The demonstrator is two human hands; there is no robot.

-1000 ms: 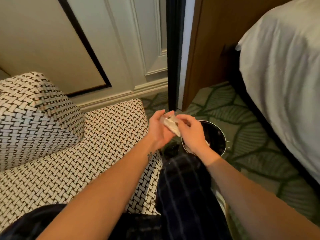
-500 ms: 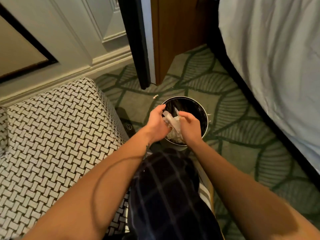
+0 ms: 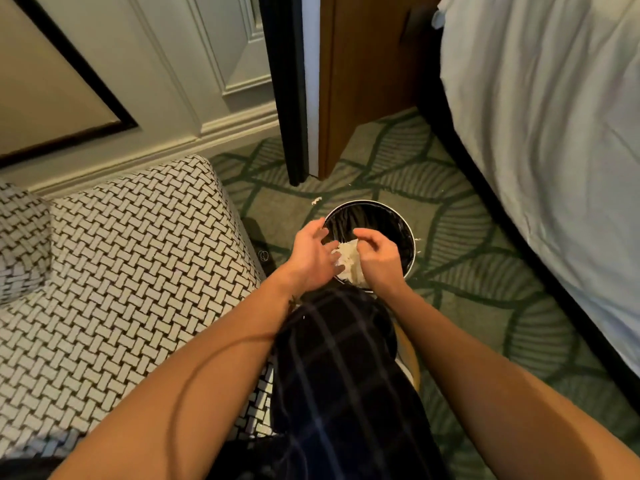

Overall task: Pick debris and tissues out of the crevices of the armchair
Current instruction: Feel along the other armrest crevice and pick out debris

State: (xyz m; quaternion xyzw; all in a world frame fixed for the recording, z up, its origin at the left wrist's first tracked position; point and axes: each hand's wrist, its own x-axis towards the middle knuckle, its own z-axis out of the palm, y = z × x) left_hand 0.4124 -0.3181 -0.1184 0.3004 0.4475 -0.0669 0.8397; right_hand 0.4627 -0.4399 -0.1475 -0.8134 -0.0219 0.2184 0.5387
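The armchair point(image 3: 121, 271), covered in a black-and-white woven pattern, fills the left side. To its right on the carpet stands a round black bin point(image 3: 398, 220) with a metal rim. Both my hands hover over the bin's near side. My left hand point(image 3: 310, 254) has its fingers spread and holds nothing. My right hand point(image 3: 379, 259) is loosely curled with its fingers apart. Between the two hands sits a crumpled white tissue wad point(image 3: 348, 261), inside the bin's opening and partly hidden by both hands.
A white scrap point(image 3: 316, 200) lies on the green leaf-pattern carpet just beyond the bin. A small ring-like bit point(image 3: 263, 255) lies near the chair's corner. A bed with white sheets point(image 3: 554, 133) runs along the right. An open wooden door point(image 3: 363, 81) stands behind. My plaid-trousered knee point(image 3: 339, 358) is below.
Both hands carried the tissue from above the chair edge to over the bin, then opened. The tissue wad now sits between them in the bin's opening.
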